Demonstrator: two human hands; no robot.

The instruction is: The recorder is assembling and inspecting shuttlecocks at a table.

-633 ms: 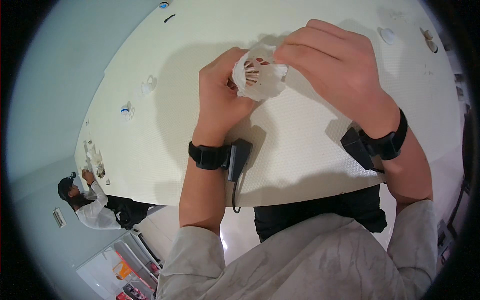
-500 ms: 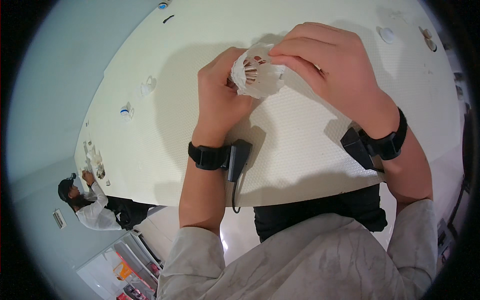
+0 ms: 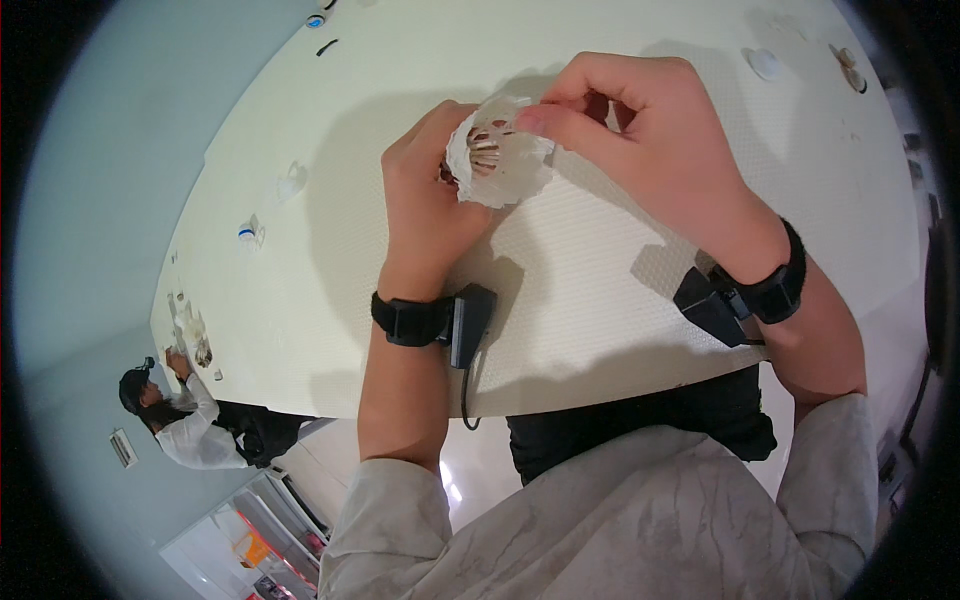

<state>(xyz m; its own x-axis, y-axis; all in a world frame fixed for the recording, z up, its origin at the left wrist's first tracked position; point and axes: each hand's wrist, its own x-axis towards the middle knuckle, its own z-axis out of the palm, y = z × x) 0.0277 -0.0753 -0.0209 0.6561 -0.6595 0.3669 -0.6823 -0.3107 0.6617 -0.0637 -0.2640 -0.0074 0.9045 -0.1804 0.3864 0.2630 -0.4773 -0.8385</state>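
Observation:
A cup-shaped piece of thin, whitish, translucent sheet (image 3: pixel 515 178) is held above the table, its crinkled mouth facing up. Inside it, brown ribs run in a ring, with small gaps between them. My left hand (image 3: pixel 425 190) is wrapped round its left side, fingers curled behind it and partly hidden. At the upper right of the rim, my right hand (image 3: pixel 640 135) pinches the thin sheet between thumb and index finger. I cannot make out what the piece is exactly.
On the white textured table (image 3: pixel 590 310) lie a blue-and-white cap-like item (image 3: pixel 247 231), a clear crumpled piece (image 3: pixel 288 184), a white round item (image 3: pixel 764 65), brown items (image 3: pixel 849 70) and a black strip (image 3: pixel 327 47). Another person (image 3: pixel 185 410) works at the left edge.
Both hands and the piece have shifted slightly left and down. My right thumb now lies over the rim, and its other fingers are more curled.

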